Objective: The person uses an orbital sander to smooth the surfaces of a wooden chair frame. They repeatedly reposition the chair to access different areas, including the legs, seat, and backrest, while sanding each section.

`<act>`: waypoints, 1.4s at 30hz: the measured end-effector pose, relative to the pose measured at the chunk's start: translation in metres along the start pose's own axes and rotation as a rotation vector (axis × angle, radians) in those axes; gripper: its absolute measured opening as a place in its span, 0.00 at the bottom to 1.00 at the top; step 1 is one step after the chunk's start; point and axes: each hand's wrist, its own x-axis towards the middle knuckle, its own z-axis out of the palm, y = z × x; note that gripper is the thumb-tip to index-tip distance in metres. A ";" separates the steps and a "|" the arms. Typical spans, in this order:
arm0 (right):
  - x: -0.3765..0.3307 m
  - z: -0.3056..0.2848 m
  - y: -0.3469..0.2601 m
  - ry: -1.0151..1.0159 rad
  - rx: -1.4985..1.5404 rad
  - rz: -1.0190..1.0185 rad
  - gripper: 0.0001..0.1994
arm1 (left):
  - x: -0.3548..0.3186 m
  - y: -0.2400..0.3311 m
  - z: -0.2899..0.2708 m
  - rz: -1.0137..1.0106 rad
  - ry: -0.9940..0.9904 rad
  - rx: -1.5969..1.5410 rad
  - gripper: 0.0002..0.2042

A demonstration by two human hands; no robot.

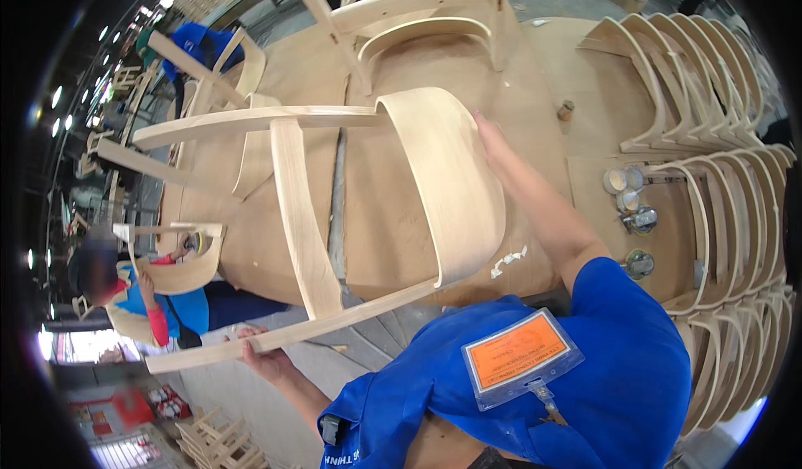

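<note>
An unfinished pale wooden chair frame (306, 218) lies tilted in front of me, with two long legs, a crossbar and a wide curved backrest (455, 185). My left hand (266, 359) is closed around the near leg, close to its free end. At the far side of the backrest, my right hand (491, 139) holds its outer edge; the fingers are mostly hidden behind the wood. The frame's far leg reaches over the brown-covered worktable (393, 243).
Stacked curved chair parts (710, 210) line the table's right side, near round tins (616, 181) and sanders (640, 220). Another chair frame (413, 10) stands at the back. To the left, a co-worker (167, 302) works on a chair piece with a sander.
</note>
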 end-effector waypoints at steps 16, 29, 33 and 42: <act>-0.220 -0.116 0.035 -0.029 -0.017 -0.413 0.17 | 0.093 -0.142 -0.044 -0.573 0.445 -0.314 0.35; -0.288 -0.116 0.008 -0.029 0.024 -0.489 0.20 | 0.164 -0.142 0.027 -0.180 0.395 0.649 0.37; -0.299 -0.089 0.021 -0.038 -0.027 -0.511 0.18 | 0.139 -0.137 0.114 0.053 -0.650 0.263 0.26; -0.317 -0.033 0.005 -0.116 -0.291 -0.587 0.17 | 0.104 -0.131 0.156 0.034 -0.318 0.474 0.27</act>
